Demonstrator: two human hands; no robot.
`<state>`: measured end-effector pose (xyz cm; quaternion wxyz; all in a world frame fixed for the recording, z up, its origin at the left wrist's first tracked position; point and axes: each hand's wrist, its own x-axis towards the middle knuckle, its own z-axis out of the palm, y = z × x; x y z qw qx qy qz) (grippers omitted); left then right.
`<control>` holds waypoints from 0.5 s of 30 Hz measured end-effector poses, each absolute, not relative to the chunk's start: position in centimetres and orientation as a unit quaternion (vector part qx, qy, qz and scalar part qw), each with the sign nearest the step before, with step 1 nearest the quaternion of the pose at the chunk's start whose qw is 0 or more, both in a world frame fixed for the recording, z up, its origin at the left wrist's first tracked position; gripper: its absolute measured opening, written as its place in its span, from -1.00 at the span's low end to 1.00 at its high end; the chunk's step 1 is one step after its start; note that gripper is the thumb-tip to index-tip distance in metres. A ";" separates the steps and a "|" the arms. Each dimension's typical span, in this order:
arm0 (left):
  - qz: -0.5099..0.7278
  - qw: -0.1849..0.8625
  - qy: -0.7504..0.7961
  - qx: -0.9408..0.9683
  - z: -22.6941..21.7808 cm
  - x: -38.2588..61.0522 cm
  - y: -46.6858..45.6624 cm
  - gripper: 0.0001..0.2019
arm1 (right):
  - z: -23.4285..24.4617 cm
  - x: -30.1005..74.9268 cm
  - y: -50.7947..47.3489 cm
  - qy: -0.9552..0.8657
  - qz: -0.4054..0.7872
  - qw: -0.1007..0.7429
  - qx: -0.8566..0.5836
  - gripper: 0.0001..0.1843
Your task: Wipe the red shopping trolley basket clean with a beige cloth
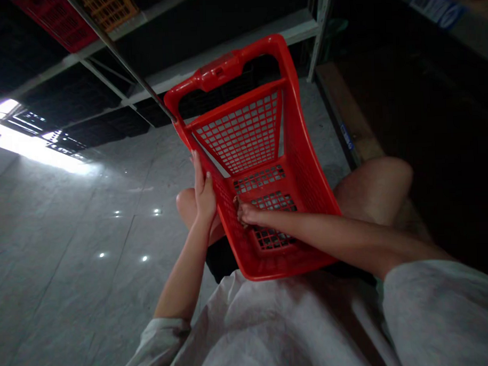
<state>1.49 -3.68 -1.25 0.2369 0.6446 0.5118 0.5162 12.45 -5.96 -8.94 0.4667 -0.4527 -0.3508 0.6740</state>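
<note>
The person sits on the floor (70, 237) with a red basket (302, 149) on their lap. The left arm reaches forward, nearly straight. The left hand (204, 192) rests on the left edge of the basket, with its fingers (196, 166) lying close together and pointing up along the rim. They press on the rim and hold it. The right arm comes in from the right side, bent at the elbow, and goes across the near part of the basket. The right hand (245, 212) is down inside the basket, low against the left inside wall.

The right hand's fingers are curled and a bit blurry. I cannot tell if they are apart or together, or if they hold anything. The near corner of the basket is hidden behind the right arm and the white shirt (273, 326). The legs are mostly covered by the basket, and only a left knee (186, 203) and a right knee (376, 186) stick out. The right side of the room is very dark and hard to see.

The basket tips up, its open side facing the person. Its red handle (224, 69) is at the far end, well apart from both hands. A thin metal rod (119, 54) runs from the far left corner of the basket up to the left. Behind it stand shelves (231, 50), with a red crate (58, 18) and an orange crate (110, 9) far to the left.
</note>
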 end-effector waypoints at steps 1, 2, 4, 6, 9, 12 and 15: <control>0.515 0.237 0.513 0.645 -1.1 1.6 -3.6 -0.47 | -9.2 12.3 -6.2 -0.345 0.678 0.456 -0.462 -0.61; 0.515 0.239 0.513 0.644 -1.0 1.6 -3.4 -0.48 | -9.4 12.3 -6.4 -0.341 0.681 0.446 -0.471 -0.66; 0.516 0.240 0.514 0.641 -0.9 1.6 -2.9 -0.49 | -9.4 12.1 -6.5 -0.332 0.685 0.424 -0.490 -0.79; 0.516 0.236 0.513 0.644 -1.1 1.5 -2.6 -0.49 | -8.4 12.1 -6.0 -0.310 0.692 0.403 -0.512 -0.75; 0.515 0.234 0.509 0.649 -1.4 1.4 -2.2 -0.48 | -5.5 11.9 -4.0 -0.290 0.707 0.426 -0.484 -0.64; 0.516 0.248 0.507 0.644 -1.6 1.3 -2.1 -0.46 | -3.5 11.8 -2.5 -0.354 0.681 0.511 -0.387 -0.68; 0.517 0.245 0.503 0.648 -1.6 1.3 -2.0 -0.47 | -5.0 12.1 -3.1 -0.407 0.648 0.502 -0.402 -0.72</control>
